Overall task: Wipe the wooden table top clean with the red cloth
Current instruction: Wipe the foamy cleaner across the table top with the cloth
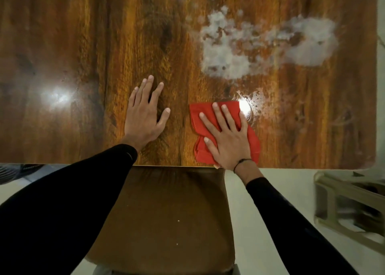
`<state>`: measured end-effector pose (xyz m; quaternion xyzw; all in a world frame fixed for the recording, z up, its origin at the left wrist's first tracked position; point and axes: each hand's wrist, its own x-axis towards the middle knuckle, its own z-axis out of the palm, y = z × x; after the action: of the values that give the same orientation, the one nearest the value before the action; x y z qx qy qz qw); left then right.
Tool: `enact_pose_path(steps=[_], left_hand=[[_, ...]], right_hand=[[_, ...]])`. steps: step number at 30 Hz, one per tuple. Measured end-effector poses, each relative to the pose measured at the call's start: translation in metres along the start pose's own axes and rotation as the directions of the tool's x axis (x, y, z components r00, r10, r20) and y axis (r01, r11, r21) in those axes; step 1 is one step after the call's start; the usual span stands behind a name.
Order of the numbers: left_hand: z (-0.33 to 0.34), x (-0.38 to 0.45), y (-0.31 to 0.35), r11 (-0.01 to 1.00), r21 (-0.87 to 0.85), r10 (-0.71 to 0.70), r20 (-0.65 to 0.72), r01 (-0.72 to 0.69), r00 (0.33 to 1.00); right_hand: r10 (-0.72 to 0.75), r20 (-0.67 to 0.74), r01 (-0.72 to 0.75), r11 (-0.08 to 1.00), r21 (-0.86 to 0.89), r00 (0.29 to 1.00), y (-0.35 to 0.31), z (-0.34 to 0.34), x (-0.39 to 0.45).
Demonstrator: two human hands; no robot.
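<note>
The glossy wooden table top [87, 45] fills the upper part of the head view. A red cloth [196, 116] lies crumpled near its front edge, and my right hand [226, 138] presses flat on it with straight, spread fingers. My left hand [144, 113] rests flat on the bare wood to the left of the cloth, fingers straight. A large white powdery smear [227, 60] spreads over the wood beyond and to the right of the cloth. Small white specks [258, 99] lie just past the cloth.
A brown chair seat [166, 212] stands under the table's front edge, between my arms. A beige plastic stool [350, 204] is on the pale floor at the right. The table's right edge [376, 87] runs close to the frame's side. A dark fan grille [18, 171] shows lower left.
</note>
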<state>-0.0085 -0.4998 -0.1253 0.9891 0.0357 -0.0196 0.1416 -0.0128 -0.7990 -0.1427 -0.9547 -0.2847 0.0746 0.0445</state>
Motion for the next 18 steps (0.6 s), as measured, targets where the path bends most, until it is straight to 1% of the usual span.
enact_pose_path(steps=[1, 4, 6, 8, 10, 13, 15, 18], left_hand=[[-0.001, 0.0, 0.0, 1.0, -0.003, 0.001, 0.002, -0.001, 1.0], [-0.003, 0.0, 0.001, 1.0, 0.003, 0.01, 0.001, -0.01, 1.0], [-0.003, 0.001, 0.001, 1.0, 0.0, 0.013, -0.006, -0.013, 1.0], [-0.003, 0.0, 0.001, 1.0, -0.008, 0.019, -0.009, -0.019, 1.0], [-0.004, 0.0, 0.002, 0.999, -0.006, 0.032, -0.007, -0.032, 0.999], [-0.004, -0.001, 0.0, 0.999, -0.012, 0.043, -0.012, -0.043, 0.999], [-0.004, 0.001, 0.001, 0.999, -0.022, 0.032, 0.003, -0.031, 0.999], [-0.008, -0.001, 0.002, 0.999, -0.034, 0.026, 0.029, -0.025, 0.999]], right_hand=[[0.036, -0.01, -0.036, 0.999, 0.004, 0.999, 0.002, -0.002, 0.01], [0.206, -0.048, -0.205, 0.978, 0.024, 0.977, -0.007, -0.005, 0.045], [0.245, -0.062, -0.244, 0.969, 0.033, 0.967, -0.024, -0.006, 0.062], [0.185, -0.062, -0.183, 0.982, 0.041, 0.981, -0.043, -0.005, 0.064], [0.073, -0.053, -0.071, 0.997, 0.031, 0.996, -0.056, -0.001, 0.051], [-0.061, -0.025, 0.061, 0.998, -0.002, 0.998, -0.053, 0.004, 0.016], [-0.072, 0.004, 0.072, 0.997, -0.008, 0.997, -0.037, 0.003, -0.006], [0.022, 0.021, -0.021, 1.0, -0.019, 1.0, -0.009, -0.004, -0.025]])
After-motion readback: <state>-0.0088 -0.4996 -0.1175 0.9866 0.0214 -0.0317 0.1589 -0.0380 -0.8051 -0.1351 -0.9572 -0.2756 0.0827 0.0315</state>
